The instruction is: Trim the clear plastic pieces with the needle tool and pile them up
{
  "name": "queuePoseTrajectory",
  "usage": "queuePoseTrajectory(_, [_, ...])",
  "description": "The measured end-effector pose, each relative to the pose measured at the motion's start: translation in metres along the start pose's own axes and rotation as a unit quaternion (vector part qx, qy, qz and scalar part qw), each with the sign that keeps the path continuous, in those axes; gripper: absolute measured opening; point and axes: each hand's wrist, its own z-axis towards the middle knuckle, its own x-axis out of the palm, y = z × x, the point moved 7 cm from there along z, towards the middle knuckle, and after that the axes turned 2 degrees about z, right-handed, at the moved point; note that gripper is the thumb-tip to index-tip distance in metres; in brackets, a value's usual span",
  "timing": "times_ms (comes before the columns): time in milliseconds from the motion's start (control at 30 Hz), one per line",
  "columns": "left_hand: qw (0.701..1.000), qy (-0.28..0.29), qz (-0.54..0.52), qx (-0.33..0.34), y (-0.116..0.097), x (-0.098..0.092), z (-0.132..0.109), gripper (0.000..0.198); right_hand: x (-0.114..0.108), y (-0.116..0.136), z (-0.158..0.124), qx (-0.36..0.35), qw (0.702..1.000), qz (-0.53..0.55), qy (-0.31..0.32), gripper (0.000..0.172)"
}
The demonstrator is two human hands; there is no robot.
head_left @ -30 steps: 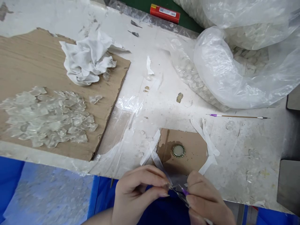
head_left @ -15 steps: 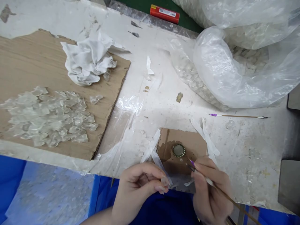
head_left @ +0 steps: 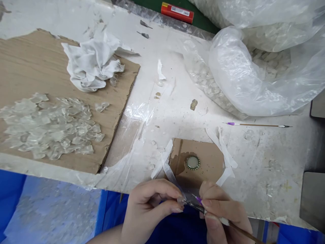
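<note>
Between thumb and fingertips, my left hand [head_left: 154,205] pinches a small translucent plastic piece [head_left: 180,200]. My right hand [head_left: 223,211] is closed round a needle-tipped stick [head_left: 241,231]. A dark tip [head_left: 196,205] of the tool meets the piece, or nearly so; a purple needle tip [head_left: 198,199] also pokes out of the same grip. Whether both belong to one stick I cannot tell. Just beyond my hands, a bottle cap [head_left: 193,163] with a pale greyish filling lies upturned on a stained cardboard square [head_left: 209,152] with white tape strips at its sides.
A heap of translucent pieces [head_left: 50,128] and a crumpled white cloth [head_left: 91,64] lie on cardboard [head_left: 15,64] at left. Plastic bags of pieces [head_left: 236,74] fill the back right. Another needle-tipped stick [head_left: 261,125] lies below them. A red box [head_left: 177,13] is at the back.
My right hand has moved left and slightly down, bringing the tool's tip from near the bottle cap to the piece. My left hand has stayed nearly still, holding the piece.
</note>
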Motion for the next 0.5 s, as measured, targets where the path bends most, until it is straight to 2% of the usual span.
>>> queuePoseTrajectory(300, [1.000,0.003,0.011,0.021,-0.0031,-0.0003,0.0002,0.029,0.0029,0.0062,0.0032,0.000,0.999,-0.043,0.001,0.022])
queuePoseTrajectory(500, [0.999,-0.001,0.018,0.051,-0.0068,0.0014,0.0018,0.020,0.0025,0.0039,-0.0005,-0.005,0.999,-0.036,-0.020,0.020])
